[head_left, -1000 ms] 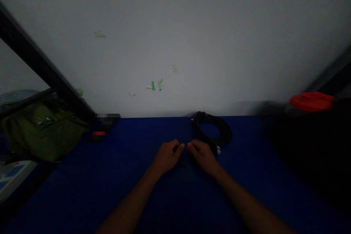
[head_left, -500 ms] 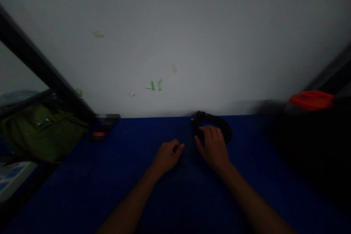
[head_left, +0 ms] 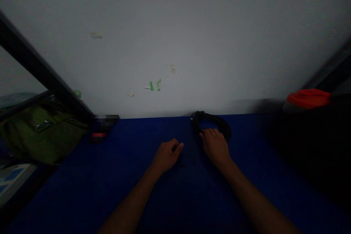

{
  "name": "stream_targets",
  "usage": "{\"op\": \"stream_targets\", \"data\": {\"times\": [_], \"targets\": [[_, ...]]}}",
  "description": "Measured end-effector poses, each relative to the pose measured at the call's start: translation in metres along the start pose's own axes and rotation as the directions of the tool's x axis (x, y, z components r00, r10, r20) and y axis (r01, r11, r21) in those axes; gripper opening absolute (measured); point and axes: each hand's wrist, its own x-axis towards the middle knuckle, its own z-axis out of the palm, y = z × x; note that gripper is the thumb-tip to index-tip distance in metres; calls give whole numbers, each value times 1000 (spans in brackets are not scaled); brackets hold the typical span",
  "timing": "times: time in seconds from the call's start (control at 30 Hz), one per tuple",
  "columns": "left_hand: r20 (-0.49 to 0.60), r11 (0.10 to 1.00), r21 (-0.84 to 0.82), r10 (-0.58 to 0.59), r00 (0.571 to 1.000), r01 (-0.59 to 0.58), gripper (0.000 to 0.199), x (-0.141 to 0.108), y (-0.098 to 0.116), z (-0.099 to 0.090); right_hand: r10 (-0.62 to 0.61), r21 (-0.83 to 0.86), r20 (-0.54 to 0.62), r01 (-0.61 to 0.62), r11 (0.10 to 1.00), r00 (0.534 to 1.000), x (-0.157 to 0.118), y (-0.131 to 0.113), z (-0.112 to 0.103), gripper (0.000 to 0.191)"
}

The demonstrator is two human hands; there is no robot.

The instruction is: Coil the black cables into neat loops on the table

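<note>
A coil of black cable (head_left: 225, 127) lies on the blue tabletop (head_left: 131, 135) against the wall. My right hand (head_left: 216, 148) is closed over the coil's near side, thumb drawn in and fingertips hidden behind the hand. To its left, my left hand (head_left: 166, 154) rests low over the table with curled fingers and the thumb close to them. Whatever it may hold is hidden. Small dark bits (head_left: 189, 158), too dim to name, show on the blue surface between the hands.
A dark bag-like mass (head_left: 309, 146) and an orange-red lid (head_left: 309, 98) stand at the right. On the left are a green bag (head_left: 46, 131), a white-and-blue box (head_left: 16, 179) and a blurred dark object (head_left: 105, 126). The pale wall (head_left: 208, 44) closes off the back.
My right thumb has drawn in toward the fingers, closing the hand on the cable coil. The dark bits between my hands now show more. My left hand has barely moved.
</note>
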Motion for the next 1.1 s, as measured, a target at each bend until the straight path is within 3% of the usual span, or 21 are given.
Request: {"op": "stream_targets", "data": {"times": [0.27, 0.5, 0.63, 0.87, 1.0, 1.1], "targets": [[-11, 1000, -11, 1, 1000, -1, 40, 1, -1, -1, 184, 183, -39, -174, 968, 982, 3, 5, -1, 27], [-25, 1000, -22, 8, 1000, -9, 40, 1, -4, -3, 237, 171, -153, -211, 962, 959, 5, 10, -7, 26], [-26, 999, -31, 8, 1000, -9, 40, 1, -3, -3, 307, 262, -131, -265, 928, 943, 5, 10, -6, 28], [-24, 1000, -31, -6, 1000, 6, 40, 0, -1, -5, 376, 454, -66, -308, 836, 924, 6, 12, -6, 38], [-29, 999, -31, 8, 1000, -9, 40, 0, -2, -6, 430, 571, -123, -291, 768, 894, 5, 14, -7, 41], [-39, 1000, -27, 15, 999, -16, 40, 0, -3, -5, 441, 578, -213, -252, 776, 872, 4, 16, -9, 38]]}}
